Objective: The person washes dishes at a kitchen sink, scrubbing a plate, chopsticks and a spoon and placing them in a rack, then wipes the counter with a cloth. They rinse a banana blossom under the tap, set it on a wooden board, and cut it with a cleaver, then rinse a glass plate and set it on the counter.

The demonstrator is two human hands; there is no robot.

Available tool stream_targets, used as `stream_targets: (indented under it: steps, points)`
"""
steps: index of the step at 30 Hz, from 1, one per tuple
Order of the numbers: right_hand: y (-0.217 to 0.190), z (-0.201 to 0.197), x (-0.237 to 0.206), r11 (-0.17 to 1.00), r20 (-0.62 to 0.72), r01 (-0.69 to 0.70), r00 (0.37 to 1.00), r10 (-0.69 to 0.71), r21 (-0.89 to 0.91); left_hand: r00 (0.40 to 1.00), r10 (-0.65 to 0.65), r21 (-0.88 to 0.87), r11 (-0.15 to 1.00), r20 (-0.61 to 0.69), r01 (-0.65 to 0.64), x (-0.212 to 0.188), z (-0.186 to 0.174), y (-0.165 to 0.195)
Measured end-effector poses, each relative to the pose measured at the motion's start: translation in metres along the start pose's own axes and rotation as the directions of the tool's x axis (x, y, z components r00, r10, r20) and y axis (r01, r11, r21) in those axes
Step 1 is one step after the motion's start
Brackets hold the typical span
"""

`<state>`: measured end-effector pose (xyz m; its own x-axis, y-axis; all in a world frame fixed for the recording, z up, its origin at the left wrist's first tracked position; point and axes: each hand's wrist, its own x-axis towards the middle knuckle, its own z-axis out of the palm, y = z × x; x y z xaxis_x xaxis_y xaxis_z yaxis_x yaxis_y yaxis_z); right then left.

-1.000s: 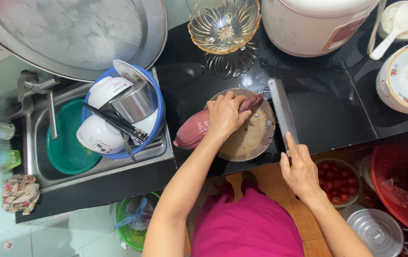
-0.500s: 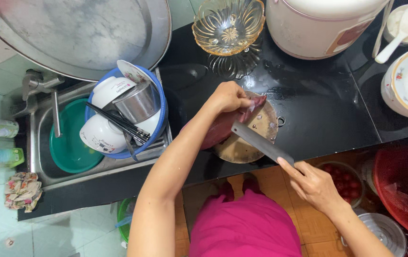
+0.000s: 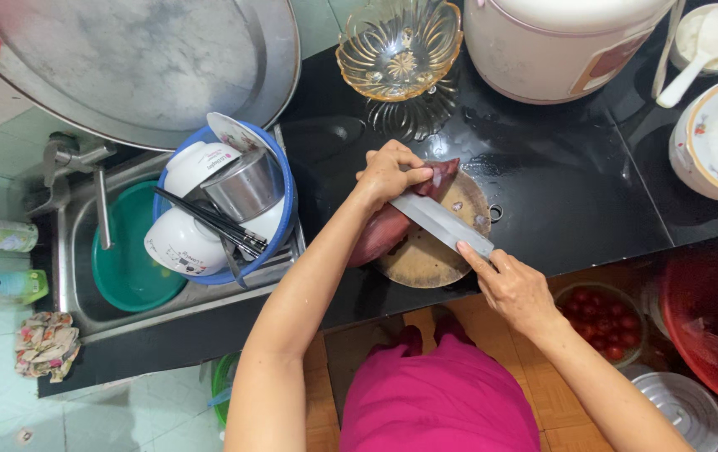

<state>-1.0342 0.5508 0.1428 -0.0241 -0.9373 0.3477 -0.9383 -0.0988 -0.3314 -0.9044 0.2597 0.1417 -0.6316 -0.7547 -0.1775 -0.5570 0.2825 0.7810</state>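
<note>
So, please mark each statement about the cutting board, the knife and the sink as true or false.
1. The right hand holds a knife. True.
2. The left hand presses on a reddish-purple banana blossom on the round wooden board. True.
3. The amber glass bowl sits inside the sink. False: it stands on the black counter.
4. Chopsticks lie across the dishes in the blue basin. True.
5. The knife lies flat on the counter, untouched. False: its blade rests across the blossom, gripped by the right hand.
</note>
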Motion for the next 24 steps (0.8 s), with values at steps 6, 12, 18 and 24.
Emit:
stream_targets:
  steps: [6,12,18,24]
  points:
    - [0.004,-0.013,-0.02,0.998,0.078,-0.061,0.995,0.063,-0.026,0.996,0.076,0.117,0.991,-0.052,-0.07,-0.014,0.001,0.005]
    - [-0.016,0.006,-0.021,0.991,-0.016,-0.112,0.994,0.111,-0.073,0.898,0.411,0.05,0.912,-0.158,-0.408,-0.032,-0.001,-0.002]
    - [-0.033,0.015,0.006,0.953,-0.003,-0.303,0.953,0.303,0.029,0.864,0.43,0.111,0.903,-0.261,-0.416,-0.048,0.008,0.009]
    - [-0.027,-0.027,-0.028,0.913,0.005,-0.346,0.935,0.354,0.216,0.917,-0.122,-0.762,0.602,-0.381,-0.236,-0.028,0.012,0.0]
